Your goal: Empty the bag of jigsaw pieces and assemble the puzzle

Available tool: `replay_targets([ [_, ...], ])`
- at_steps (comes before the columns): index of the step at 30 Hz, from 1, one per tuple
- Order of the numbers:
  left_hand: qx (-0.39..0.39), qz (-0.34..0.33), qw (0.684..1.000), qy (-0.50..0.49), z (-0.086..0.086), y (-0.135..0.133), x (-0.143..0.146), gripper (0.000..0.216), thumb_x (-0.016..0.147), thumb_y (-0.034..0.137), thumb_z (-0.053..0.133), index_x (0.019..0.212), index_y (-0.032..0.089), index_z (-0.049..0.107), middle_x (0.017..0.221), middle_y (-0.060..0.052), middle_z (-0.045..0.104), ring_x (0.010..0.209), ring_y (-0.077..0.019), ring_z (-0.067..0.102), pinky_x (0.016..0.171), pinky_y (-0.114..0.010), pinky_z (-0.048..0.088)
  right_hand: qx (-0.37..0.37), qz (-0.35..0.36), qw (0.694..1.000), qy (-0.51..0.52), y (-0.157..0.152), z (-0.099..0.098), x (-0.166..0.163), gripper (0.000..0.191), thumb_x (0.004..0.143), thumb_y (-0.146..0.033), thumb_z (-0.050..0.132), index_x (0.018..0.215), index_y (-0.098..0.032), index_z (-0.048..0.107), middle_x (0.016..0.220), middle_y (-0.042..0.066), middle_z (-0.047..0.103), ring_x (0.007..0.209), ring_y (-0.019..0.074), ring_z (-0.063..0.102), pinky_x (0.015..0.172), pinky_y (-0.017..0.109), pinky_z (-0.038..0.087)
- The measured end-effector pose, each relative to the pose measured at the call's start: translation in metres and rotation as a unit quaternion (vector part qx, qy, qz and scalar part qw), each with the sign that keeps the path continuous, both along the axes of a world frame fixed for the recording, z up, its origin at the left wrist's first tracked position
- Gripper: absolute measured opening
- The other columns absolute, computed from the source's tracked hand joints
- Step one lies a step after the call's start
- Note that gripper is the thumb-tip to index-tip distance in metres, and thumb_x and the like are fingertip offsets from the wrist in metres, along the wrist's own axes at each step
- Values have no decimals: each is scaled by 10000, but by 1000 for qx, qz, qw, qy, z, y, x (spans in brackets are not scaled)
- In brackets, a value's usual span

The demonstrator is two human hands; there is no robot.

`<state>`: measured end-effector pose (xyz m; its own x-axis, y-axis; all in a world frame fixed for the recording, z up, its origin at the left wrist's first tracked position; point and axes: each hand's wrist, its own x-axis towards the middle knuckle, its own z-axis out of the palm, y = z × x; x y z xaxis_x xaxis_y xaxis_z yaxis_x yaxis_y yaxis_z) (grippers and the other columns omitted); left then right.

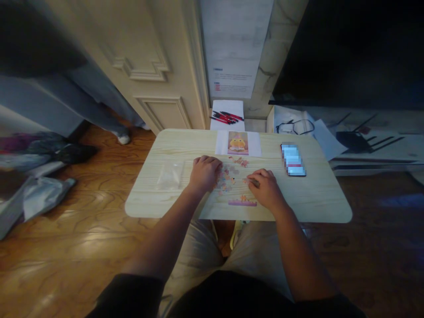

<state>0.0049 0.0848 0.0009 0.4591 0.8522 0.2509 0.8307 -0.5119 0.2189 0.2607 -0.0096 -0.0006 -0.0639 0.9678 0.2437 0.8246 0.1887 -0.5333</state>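
Observation:
Several small loose puzzle pieces (pixel 228 179) lie scattered on a pale sheet on a small light wooden table (pixel 165 145). My left hand (pixel 205 173) rests on the left edge of the pile with fingers curled down over the pieces. My right hand (pixel 266 190) lies to the right of the pile, fingers pinched together at a piece; what it holds is too small to name. A joined strip of purple pieces (pixel 242 202) sits near the table's front edge between my hands. A reference picture (pixel 237 143) of a yellow figure lies at the back.
A clear plastic bag (pixel 170 175) lies left of my hands and a phone (pixel 293 159) at the right. Red and black pens (pixel 228 117) sit on a white stand behind the table. Another person's legs (pixel 99 106) stand at the far left; clothes lie on the wooden floor.

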Motion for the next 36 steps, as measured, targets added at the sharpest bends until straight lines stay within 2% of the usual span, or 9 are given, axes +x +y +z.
replay_targets([
  [6, 46, -14, 999, 13, 2, -3, -17, 224, 1003, 272, 539, 1119, 242, 728, 1087, -101, 761, 1069, -309, 612, 925, -484, 409, 6, -1, 1000, 19, -2, -4, 4, 184, 919, -226, 666, 1058, -230, 786, 1073, 91, 687, 1056, 289, 588, 992, 480, 492],
  [12, 93, 13, 995, -44, 7, -31, -58, 244, 1050, 297, 484, 1128, 202, 695, 1093, -92, 742, 1022, -266, 632, 944, -427, 477, 8, 1, 1000, 26, -5, -7, 8, 200, 907, -211, 663, 1064, -235, 784, 1064, 89, 689, 1054, 291, 591, 989, 480, 499],
  [15, 94, 25, 994, -53, 2, -49, -81, 242, 1046, 280, 494, 1160, 206, 694, 1088, -100, 724, 1016, -253, 648, 909, -390, 511, 0, 5, 1000, 15, -4, -7, 6, 198, 905, -209, 663, 1050, -247, 792, 1053, 87, 690, 1043, 290, 589, 983, 486, 498],
  [19, 73, -14, 996, -49, -9, -66, -98, 249, 1024, 252, 526, 1177, 217, 718, 1106, -97, 728, 996, -240, 666, 903, -382, 542, -3, 6, 1000, 10, -3, -6, -2, 179, 909, -223, 673, 1034, -253, 796, 1067, 87, 690, 1055, 294, 585, 980, 495, 493],
  [22, 54, -36, 996, -53, -15, -74, -101, 252, 1012, 244, 533, 1154, 219, 740, 1107, -92, 735, 990, -232, 671, 901, -376, 562, -7, 18, 1000, 7, -6, -3, -6, 161, 908, -228, 680, 1021, -256, 791, 1058, 82, 694, 1057, 290, 586, 966, 479, 491],
  [28, 31, -34, 995, -85, -17, -83, -98, 243, 979, 251, 569, 1122, 220, 763, 1115, -86, 739, 986, -228, 675, 921, -396, 575, -42, 53, 998, -4, -15, 1, -10, 103, 847, -287, 789, 945, -266, 764, 1071, 50, 710, 1090, 279, 581, 996, 457, 455],
  [33, 23, -36, 994, -97, -12, -91, -81, 250, 962, 256, 578, 1132, 243, 761, 1198, -82, 731, 1077, -242, 662, 986, -441, 554, -43, 31, 998, -22, -15, 7, -20, 64, 850, -281, 792, 836, -250, 738, 976, 50, 691, 1058, 269, 578, 974, 437, 446],
  [36, 12, -44, 994, -99, -10, -96, -66, 259, 967, 273, 579, 1163, 254, 747, 1245, -78, 716, 1134, -243, 643, 1028, -444, 529, -29, 27, 999, -26, -14, 10, -26, 67, 869, -290, 776, 839, -248, 733, 956, 53, 685, 1056, 272, 575, 969, 437, 448],
])
